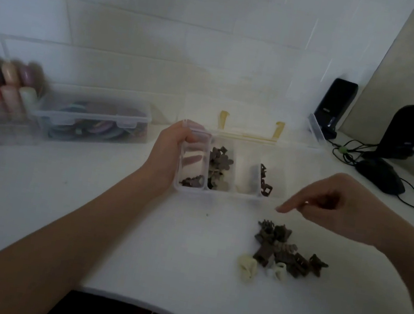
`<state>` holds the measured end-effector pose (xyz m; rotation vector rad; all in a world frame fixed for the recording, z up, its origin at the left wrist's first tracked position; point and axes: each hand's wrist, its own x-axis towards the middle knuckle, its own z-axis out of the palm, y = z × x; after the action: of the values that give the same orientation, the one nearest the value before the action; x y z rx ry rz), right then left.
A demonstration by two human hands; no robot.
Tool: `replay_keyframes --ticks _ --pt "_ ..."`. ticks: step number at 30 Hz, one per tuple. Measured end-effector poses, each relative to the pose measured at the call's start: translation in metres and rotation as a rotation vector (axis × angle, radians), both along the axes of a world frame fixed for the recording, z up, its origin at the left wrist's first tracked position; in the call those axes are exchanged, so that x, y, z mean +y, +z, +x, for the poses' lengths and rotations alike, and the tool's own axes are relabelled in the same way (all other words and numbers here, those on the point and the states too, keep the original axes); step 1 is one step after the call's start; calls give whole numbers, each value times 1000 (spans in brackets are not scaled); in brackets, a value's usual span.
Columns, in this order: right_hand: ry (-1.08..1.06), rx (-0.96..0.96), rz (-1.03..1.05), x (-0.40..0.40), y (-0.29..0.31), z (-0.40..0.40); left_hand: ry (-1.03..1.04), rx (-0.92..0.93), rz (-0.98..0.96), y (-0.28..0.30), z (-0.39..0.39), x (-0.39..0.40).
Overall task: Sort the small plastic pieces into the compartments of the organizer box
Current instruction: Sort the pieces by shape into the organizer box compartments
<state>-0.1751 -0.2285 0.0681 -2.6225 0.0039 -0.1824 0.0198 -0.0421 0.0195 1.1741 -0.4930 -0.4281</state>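
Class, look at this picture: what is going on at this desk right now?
A person is sorting small brown and cream plastic clips into a clear plastic organizer box on a white desk. The left hand grips the box's left end. The right hand hovers, index finger extended, above the loose pile of clips still on the desk, holding nothing visible. Three compartments already contain some clips.

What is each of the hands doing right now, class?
Left hand: closed on the left end of the clear plastic organizer box.
Right hand: holding nothing visible, forefinger out, other fingers curled.
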Motion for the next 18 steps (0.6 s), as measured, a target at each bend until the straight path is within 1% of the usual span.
replay_keyframes --ticks 4,6,8,13,15,18 --pt "-38 151 -110 -9 -4 -3 -15 28 -4 0 3 -1" --pt "-64 267 -103 -11 -4 -6 -20 33 -6 -1 5 -2" --pt "-72 291 -106 -10 -5 -6 -25 26 -6 -3 6 -3" --pt "-38 193 -193 -1 -14 4 -31 35 -8 -3 7 -3" --pt "-32 148 -119 3 -13 3 -33 28 -5 -4 7 -3" --pt "-26 -15 86 8 -8 1 -28 31 -17 -4 8 -3"
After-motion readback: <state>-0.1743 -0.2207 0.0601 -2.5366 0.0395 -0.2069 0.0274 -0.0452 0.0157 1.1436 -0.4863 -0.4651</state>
